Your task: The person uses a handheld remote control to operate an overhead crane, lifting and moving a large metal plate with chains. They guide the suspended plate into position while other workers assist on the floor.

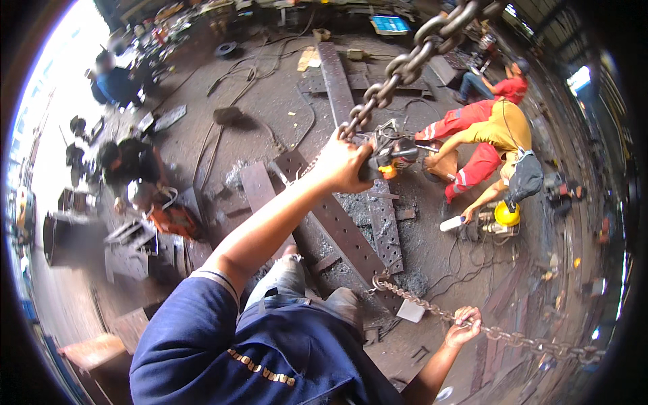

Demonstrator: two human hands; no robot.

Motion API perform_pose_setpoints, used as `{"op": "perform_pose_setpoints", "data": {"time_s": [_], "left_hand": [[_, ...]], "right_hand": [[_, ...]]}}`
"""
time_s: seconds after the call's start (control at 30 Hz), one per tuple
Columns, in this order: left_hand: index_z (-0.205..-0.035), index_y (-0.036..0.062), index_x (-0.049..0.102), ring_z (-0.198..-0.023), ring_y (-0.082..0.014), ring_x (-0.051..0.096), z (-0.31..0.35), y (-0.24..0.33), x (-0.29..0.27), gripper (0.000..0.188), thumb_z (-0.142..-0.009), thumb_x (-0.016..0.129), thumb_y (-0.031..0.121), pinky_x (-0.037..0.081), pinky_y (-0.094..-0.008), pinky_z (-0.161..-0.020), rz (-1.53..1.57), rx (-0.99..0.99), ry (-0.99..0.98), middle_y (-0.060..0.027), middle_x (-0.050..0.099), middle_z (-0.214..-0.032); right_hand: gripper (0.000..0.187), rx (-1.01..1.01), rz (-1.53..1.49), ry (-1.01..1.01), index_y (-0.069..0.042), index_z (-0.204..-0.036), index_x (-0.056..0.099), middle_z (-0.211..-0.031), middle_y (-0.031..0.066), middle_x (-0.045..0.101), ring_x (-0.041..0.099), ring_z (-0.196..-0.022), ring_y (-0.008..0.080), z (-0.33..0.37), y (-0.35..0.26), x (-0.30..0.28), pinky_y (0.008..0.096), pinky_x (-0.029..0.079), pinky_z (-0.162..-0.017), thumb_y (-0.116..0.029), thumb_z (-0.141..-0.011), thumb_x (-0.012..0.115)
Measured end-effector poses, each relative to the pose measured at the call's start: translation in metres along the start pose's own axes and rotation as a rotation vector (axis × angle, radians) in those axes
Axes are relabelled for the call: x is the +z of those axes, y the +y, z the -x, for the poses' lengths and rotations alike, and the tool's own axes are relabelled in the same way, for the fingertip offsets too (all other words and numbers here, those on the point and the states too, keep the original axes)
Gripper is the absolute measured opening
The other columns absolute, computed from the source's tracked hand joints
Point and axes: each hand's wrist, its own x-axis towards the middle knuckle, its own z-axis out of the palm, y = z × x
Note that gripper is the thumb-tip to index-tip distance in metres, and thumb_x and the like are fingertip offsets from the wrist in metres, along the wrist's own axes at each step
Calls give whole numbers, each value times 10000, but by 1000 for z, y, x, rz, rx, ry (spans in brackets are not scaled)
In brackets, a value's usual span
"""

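Note:
My left hand [347, 164] is raised and closed round the lower part of a thick hanging chain [405, 66]. A black and orange tool or fitting [395, 160] shows right beside its fingers; whether the hand touches it, I cannot tell. Low on the right, my right hand [464, 327] grips a thinner chain [503, 334]. That chain runs from the end of a long drilled steel bar [337, 229] out to the right. At the bar's end there is a hook or ring [380, 281]. Part of the bar is hidden behind my left forearm.
A co-worker in yellow and red [503, 131] bends close by on the right, beside a yellow helmet [507, 214]. Another in red [511, 88] sits farther back. Several people work at left. Steel plates [253, 185], cables [253, 74] and metal shavings [422, 236] lie on the floor.

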Motion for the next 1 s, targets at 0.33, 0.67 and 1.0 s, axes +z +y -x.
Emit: {"op": "perform_pose_setpoints", "data": {"time_s": [0.33,0.67,1.0], "left_hand": [[-900,49,584,-746,-372,647,-7,11,3,505,-603,800,395,435,-487,-918,27,123,-132,-144,625,-684],[-1122,30,617,-775,-372,666,-6,62,34,675,-627,790,455,446,-485,-909,30,167,-274,-164,659,-737],[-1059,-68,634,-800,-408,653,3,144,63,640,-668,777,418,462,-481,-880,176,238,-269,-212,652,-766]], "right_hand": [[424,-27,15,438,-104,-737,516,-625,-4,435,381,-525,104,-4,18,-25,281,289,-516,-452,-980,521],[432,-109,72,716,-104,-716,485,-581,-2,408,363,-504,106,18,11,-84,279,279,-497,-449,-966,552],[394,-90,194,883,-129,-678,453,-597,-29,388,353,-517,94,51,-17,-162,278,271,-497,-354,-971,592]]}}
